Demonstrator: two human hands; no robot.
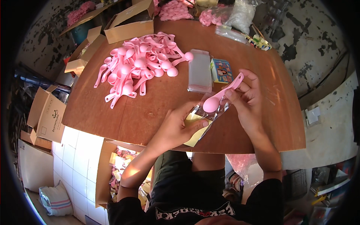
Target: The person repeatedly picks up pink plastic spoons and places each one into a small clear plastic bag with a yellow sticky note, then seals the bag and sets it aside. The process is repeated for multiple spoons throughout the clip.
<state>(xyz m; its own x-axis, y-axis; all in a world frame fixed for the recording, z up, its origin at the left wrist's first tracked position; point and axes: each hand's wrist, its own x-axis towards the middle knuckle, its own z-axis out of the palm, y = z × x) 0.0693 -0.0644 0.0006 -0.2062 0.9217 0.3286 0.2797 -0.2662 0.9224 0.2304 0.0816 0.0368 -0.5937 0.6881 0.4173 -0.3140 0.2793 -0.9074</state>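
My right hand (245, 99) pinches the handle of a pink plastic spoon (212, 104), its round bowl pointing down to the left. That bowl lies at the mouth of a clear plastic bag (217, 113); whether it is inside cannot be made out. My left hand (182, 125) grips the bag, thumb on top, with a pale yellow card (195, 138) in its lower part. Beyond my hands, a stack of clear bags (199, 71) lies beside a small blue and yellow box (221, 70). To the left spreads a heap of pink spoons (140, 62).
The brown wooden table (101, 122) has a curved far edge. An opened cardboard box (129, 22) stands at the back left, another (47, 114) off the left side. Below the near edge, a carton (105, 176) holds small packets. More pink pieces (175, 10) lie at the back.
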